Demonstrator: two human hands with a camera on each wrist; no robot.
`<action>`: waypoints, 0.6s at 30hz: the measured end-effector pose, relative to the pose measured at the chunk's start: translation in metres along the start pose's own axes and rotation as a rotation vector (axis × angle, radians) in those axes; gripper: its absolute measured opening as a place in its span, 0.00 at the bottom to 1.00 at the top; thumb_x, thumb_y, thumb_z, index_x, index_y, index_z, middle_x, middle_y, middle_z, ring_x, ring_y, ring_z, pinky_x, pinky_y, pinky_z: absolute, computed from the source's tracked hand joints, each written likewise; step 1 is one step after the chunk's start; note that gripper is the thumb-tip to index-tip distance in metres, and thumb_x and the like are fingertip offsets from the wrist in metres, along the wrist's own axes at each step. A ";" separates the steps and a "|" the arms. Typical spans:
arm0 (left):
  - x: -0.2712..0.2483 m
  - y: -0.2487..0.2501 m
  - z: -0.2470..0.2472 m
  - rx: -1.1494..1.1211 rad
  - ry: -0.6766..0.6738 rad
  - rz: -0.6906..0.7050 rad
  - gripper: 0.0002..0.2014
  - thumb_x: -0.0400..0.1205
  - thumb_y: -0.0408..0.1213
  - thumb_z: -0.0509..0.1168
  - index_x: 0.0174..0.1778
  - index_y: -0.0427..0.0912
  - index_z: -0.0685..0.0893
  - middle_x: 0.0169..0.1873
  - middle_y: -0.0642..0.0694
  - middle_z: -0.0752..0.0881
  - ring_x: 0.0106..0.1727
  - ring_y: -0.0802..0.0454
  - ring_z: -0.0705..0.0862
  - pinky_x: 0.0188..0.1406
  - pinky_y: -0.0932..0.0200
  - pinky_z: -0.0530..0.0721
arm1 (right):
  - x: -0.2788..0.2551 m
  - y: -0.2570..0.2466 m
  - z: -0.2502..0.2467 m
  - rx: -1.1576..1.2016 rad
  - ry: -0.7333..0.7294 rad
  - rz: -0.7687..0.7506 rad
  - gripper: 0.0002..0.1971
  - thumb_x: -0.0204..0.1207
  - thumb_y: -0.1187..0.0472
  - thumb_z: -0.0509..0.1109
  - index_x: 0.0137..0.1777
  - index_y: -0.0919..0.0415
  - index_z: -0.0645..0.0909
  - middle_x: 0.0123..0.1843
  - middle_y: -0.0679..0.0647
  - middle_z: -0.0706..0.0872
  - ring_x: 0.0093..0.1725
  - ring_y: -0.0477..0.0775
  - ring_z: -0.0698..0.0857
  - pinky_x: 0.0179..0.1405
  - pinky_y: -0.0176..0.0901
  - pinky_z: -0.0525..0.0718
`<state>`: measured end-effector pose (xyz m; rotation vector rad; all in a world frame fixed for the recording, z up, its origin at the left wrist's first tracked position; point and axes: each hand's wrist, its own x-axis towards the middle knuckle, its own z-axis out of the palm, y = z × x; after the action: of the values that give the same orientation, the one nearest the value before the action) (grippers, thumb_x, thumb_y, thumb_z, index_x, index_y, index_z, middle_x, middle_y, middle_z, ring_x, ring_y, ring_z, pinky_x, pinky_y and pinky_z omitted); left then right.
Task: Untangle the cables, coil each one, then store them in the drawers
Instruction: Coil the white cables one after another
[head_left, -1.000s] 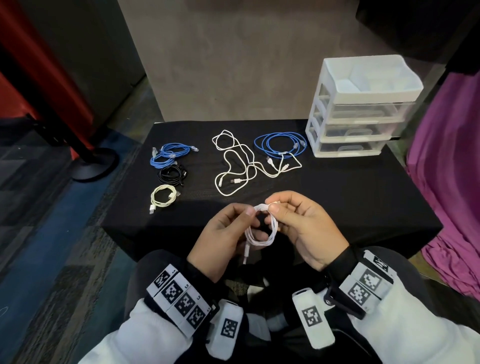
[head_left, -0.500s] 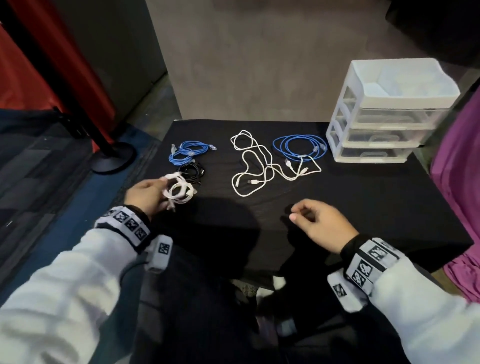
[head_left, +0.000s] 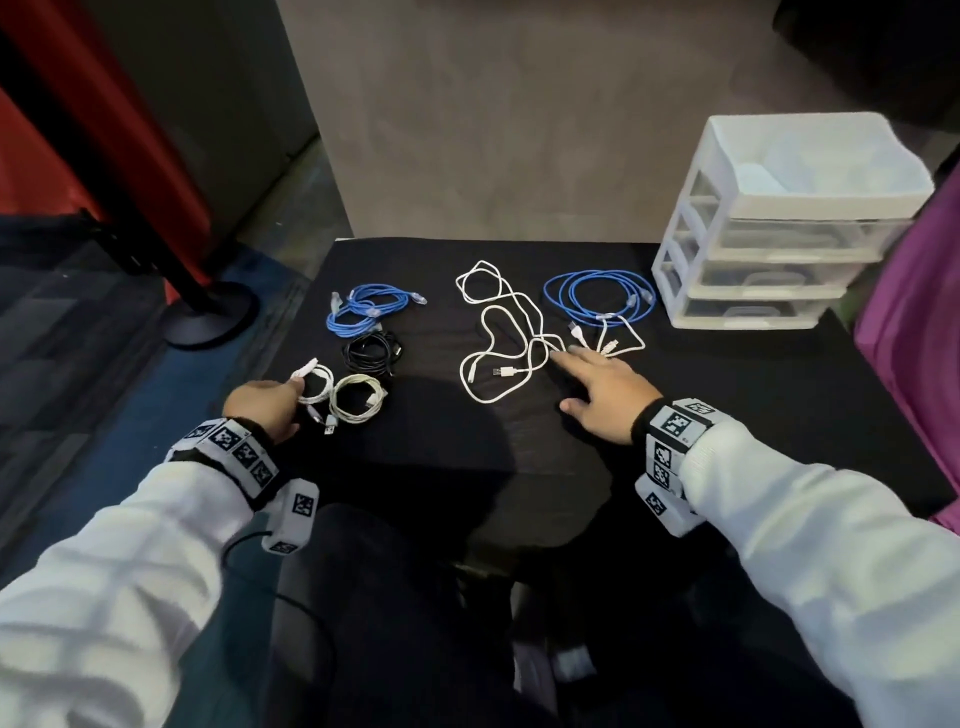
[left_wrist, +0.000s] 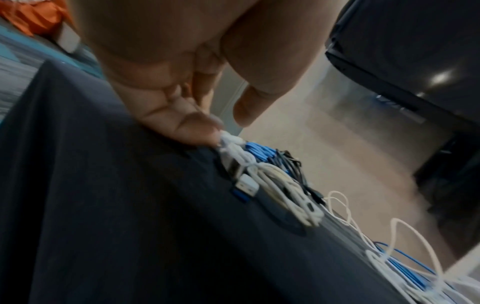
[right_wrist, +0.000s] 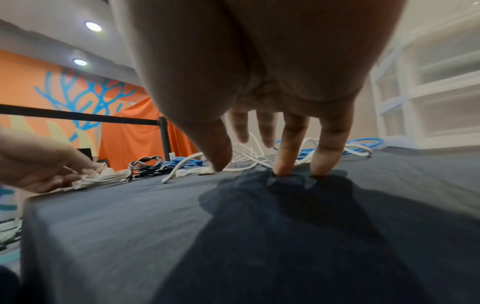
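Note:
A small coiled white cable (head_left: 317, 382) lies on the black tablecloth (head_left: 727, 415) beside a cream coil (head_left: 358, 397). My left hand (head_left: 291, 395) touches its near end with its fingertips (left_wrist: 200, 129), and the thumb stands apart from it. A black coil (head_left: 370, 353) and a blue coil (head_left: 363, 312) lie just beyond. My right hand (head_left: 582, 374) is open with spread fingers at the tangled white cables (head_left: 498, 332). Its forefinger reaches the tangle while two fingertips (right_wrist: 283, 166) press the cloth. A loosely looped blue cable (head_left: 597, 296) overlaps the tangle's right end.
A white three-drawer unit (head_left: 769, 234) with an open top tray stands at the table's back right corner, all its drawers pushed in. A black post base (head_left: 208, 317) stands on the floor to the left. Purple fabric (head_left: 914, 322) hangs off the right edge.
My left hand carried the white coil from in front of me to the left and set it down by the cream coil. My right hand let go and reached forward to the tangle.

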<state>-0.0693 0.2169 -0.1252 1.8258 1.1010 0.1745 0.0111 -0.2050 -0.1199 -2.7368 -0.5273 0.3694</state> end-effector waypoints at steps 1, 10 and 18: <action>-0.003 -0.001 -0.001 0.096 0.062 0.049 0.22 0.78 0.53 0.72 0.61 0.43 0.86 0.60 0.40 0.87 0.57 0.40 0.87 0.58 0.47 0.88 | 0.001 -0.003 0.000 -0.054 -0.026 0.007 0.32 0.83 0.47 0.71 0.86 0.40 0.67 0.86 0.45 0.68 0.84 0.61 0.67 0.81 0.66 0.70; -0.117 0.017 0.063 0.204 -0.067 0.807 0.06 0.84 0.40 0.68 0.52 0.48 0.91 0.49 0.47 0.86 0.48 0.53 0.84 0.56 0.61 0.78 | 0.004 -0.009 -0.012 -0.023 0.005 0.119 0.37 0.78 0.44 0.77 0.84 0.50 0.66 0.81 0.56 0.73 0.82 0.65 0.70 0.78 0.64 0.76; -0.176 0.027 0.147 0.575 -0.496 0.804 0.31 0.79 0.55 0.66 0.80 0.55 0.74 0.72 0.48 0.82 0.75 0.45 0.77 0.77 0.46 0.75 | -0.020 0.013 -0.005 -0.016 0.016 0.113 0.09 0.78 0.49 0.76 0.46 0.51 0.80 0.45 0.48 0.86 0.53 0.57 0.86 0.53 0.47 0.84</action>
<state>-0.0757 -0.0143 -0.1245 2.5622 0.0128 -0.1486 -0.0013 -0.2263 -0.1162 -2.7895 -0.3742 0.3715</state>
